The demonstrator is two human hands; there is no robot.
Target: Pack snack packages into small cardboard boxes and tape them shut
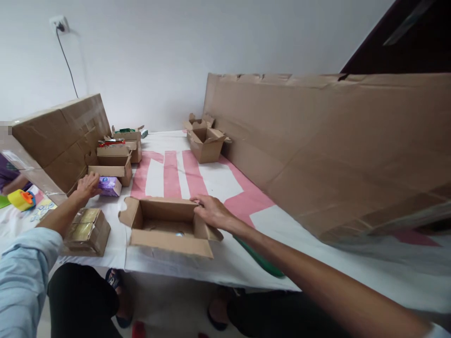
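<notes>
An open brown cardboard box point(169, 227) lies near the table's front edge with its flaps spread. My right hand point(211, 212) rests on the box's far right corner, fingers curled over the rim. My left hand point(86, 186) reaches out to the left and grips a small purple packet point(110, 186) lying on the table. Something small and pale shows inside the box, too unclear to name.
A taped shut carton point(86, 231) sits at the front left. Several open cartons point(112, 164) stand at the back left, another point(206, 143) at the back middle. Tall cardboard sheets point(334, 150) wall both sides. A green object point(260, 260) lies under my right forearm.
</notes>
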